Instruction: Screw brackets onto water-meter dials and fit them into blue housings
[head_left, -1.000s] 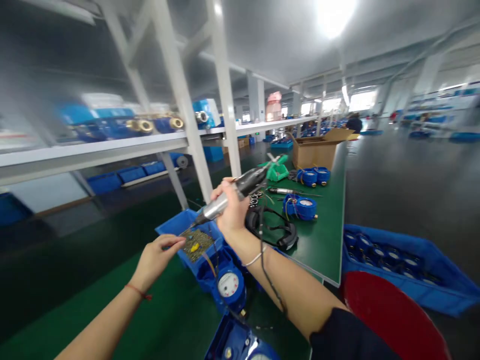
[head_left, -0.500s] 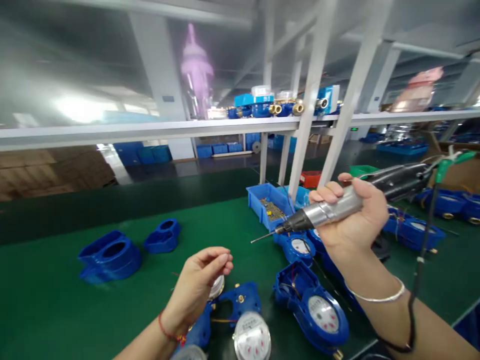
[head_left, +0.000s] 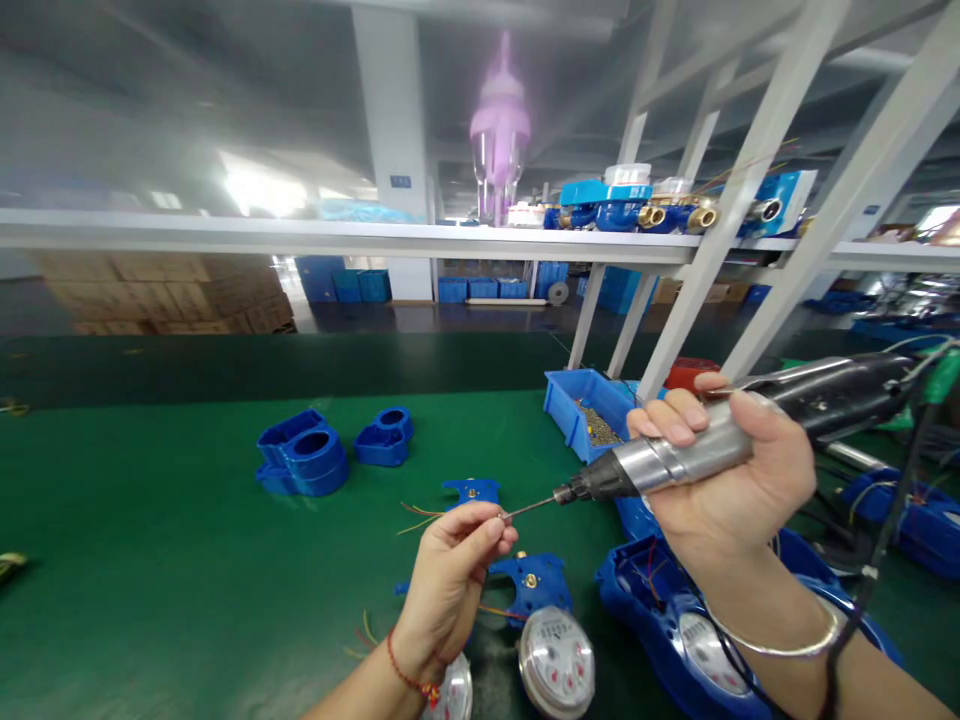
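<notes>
My right hand is wrapped round an electric screwdriver, its long thin bit pointing left and slightly down. At the bit's tip, my left hand pinches with thumb and fingers; a tiny metallic piece, perhaps a screw, shows there but is too small to name surely. Below the hands lie a blue plastic bracket with a brass insert and a round clear-topped meter dial. Another dial is partly hidden by my left wrist. A blue meter housing sits under my right forearm.
A blue bin of small screws stands behind the screwdriver. Two blue housings, a larger one and a smaller one, lie on the green mat at left. A white shelf with slanting posts crosses above the bench.
The screwdriver's bit and my left fingertips were apart and now meet. The view has turned left, so bench items appear shifted right.
</notes>
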